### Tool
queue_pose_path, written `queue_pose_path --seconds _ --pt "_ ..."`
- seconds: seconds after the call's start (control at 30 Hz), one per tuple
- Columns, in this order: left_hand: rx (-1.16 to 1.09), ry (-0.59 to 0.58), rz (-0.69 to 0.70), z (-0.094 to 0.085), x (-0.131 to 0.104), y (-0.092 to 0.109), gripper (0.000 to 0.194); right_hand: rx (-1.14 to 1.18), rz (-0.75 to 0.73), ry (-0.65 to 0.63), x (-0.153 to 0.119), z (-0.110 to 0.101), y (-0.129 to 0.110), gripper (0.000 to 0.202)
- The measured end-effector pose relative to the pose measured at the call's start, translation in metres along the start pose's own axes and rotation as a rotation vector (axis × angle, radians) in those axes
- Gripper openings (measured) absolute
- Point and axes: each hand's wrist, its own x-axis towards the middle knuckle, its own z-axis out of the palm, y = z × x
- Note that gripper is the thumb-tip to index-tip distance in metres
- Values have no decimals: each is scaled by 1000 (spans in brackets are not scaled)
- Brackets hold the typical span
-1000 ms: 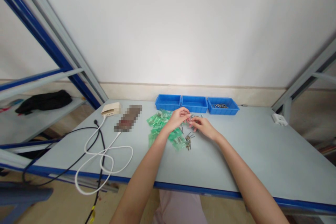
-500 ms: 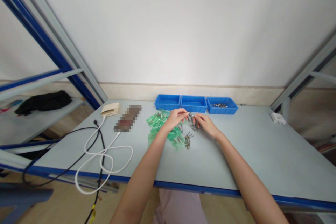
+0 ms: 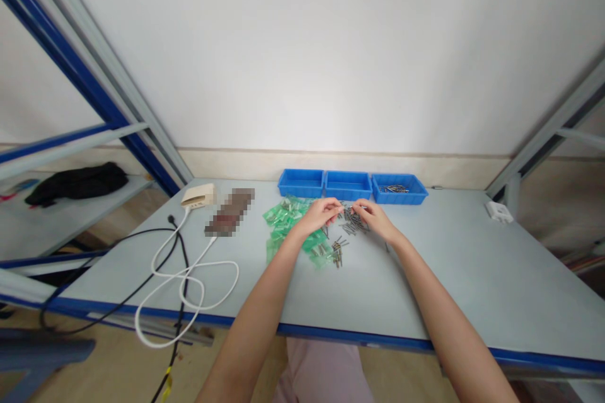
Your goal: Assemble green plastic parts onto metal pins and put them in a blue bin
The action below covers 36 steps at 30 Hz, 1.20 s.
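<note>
My left hand is closed in a pinch at the right side of the green plastic bags; what its fingertips hold is too small to make out. Just to its right, my right hand is also closed, fingertips together over the pile of metal screws, its contents unclear. A smaller cluster of screws lies nearer the table's front edge, beside the bags. Behind my hands stand three blue trays: the left one and the middle one look bare, while the right one contains several screws.
On the left of the grey table are a beige box, a pixelated flat object, a white cable and a black cable. A white adapter lies at the far right.
My right hand has shifted slightly up, and more of the screw pile shows beneath it. My left hand has moved slightly right and down.
</note>
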Motion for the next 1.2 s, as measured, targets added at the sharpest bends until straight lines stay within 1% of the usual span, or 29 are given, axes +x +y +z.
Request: queue_pose_path --seconds 0.1,0.2,0.3,0.4,0.47,0.6,0.77,0.9,0.97,1.0,1.1,1.2 --pt "15 -27 18 -1 0 1 35 -54 -25 -9 -1 -2 -3 39" --pt "18 -39 15 -1 -1 3 37 -40 -23 -26 -1 -2 -7 42" --pt "-3 -21 8 0 -1 4 34 -6 -28 -19 -1 0 -8 39" --pt "-23 12 -10 1 0 4 29 74 -22 -6 -1 1 -6 30" --pt "-24 18 -16 1 -1 3 28 121 -17 -5 -1 1 -4 28" --pt "-11 18 2 0 -1 4 27 129 -4 -29 -1 1 -4 32" --pt "25 -2 8 -2 -1 3 35 125 49 -105 -2 0 -6 44" --pt "23 -20 -25 -1 0 1 33 187 70 -80 -1 2 -3 41" --pt "23 -31 -55 0 -1 0 36 204 72 -6 2 1 2 39" --pt "36 -36 -66 1 -1 1 39 201 72 61 3 0 5 39" --pt "170 -52 -69 1 -4 2 40 188 95 351 9 -14 20 40" --pt "425 -88 -55 3 -8 4 33 227 173 637 11 -36 45 46"
